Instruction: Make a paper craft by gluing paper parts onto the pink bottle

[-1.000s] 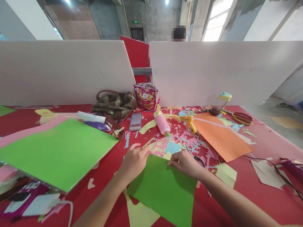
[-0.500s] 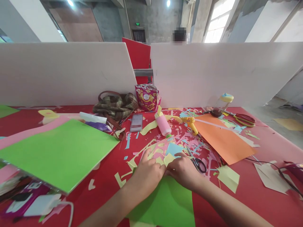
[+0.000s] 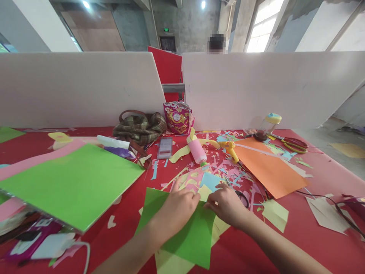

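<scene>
A green sheet of paper lies turned at an angle in front of me, over pale yellow paper. My left hand is closed at its far edge, the thumb side pointing away from me. At the sheet's far right corner my right hand has its fingers curled, fingertips at the paper's edge; the exact pinch is partly hidden. Just beyond both hands are a light blue paper piece and pink cut-out paper. Black-handled scissors lie right behind my right hand.
A stack topped with green sheets lies left. Beyond are a pink bottle, a yellow glue gun, a phone, and paper scraps. Orange paper and a jar are right. White panels stand behind; a person is beyond.
The green sheet has turned, its far left corner now showing left of my left hand and more yellow paper showing beneath. My right hand has shifted slightly right, away from my left.
</scene>
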`<state>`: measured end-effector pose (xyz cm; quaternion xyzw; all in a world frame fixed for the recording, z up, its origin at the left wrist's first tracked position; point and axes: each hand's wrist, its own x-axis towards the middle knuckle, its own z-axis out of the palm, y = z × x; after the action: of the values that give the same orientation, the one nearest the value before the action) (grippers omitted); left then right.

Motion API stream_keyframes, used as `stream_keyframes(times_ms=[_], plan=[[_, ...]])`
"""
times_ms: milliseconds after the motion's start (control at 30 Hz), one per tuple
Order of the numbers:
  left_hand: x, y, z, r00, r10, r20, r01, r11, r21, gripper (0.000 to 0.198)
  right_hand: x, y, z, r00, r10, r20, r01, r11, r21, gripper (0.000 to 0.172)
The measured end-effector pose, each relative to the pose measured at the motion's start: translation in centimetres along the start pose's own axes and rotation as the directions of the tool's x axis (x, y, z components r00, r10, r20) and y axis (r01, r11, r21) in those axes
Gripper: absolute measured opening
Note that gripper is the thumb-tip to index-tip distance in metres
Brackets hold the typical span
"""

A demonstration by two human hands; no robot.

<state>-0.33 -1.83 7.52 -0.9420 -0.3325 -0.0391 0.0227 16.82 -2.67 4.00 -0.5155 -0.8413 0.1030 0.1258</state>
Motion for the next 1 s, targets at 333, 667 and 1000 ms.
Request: stream_keyframes(times_ms=[333, 667, 1000], plan=[[0.2, -1.6, -0.1, 0.982, -0.184, -0.032, 0.182, 0.981, -0.063, 0.035, -0.5, 2.6, -1.6, 0.985, 0.167, -0.053, -0.163, 0.984, 0.073, 0.026], [1.7, 0.1, 0.2, 0.997, -0.076, -0.023, 0.073, 0.992, -0.107, 0.027, 0.3, -0.4, -1.3, 0.989, 0.059, -0.138, -0.020, 0.963, 0.268, 0.013], [-1.4, -4.4, 0.9, 0.974, -0.220, -0.049, 0.216, 0.974, -0.070, 0.034, -1.3, 3.7, -2.8, 0.983, 0.177, 0.041, -0.180, 0.910, 0.373, 0.015]])
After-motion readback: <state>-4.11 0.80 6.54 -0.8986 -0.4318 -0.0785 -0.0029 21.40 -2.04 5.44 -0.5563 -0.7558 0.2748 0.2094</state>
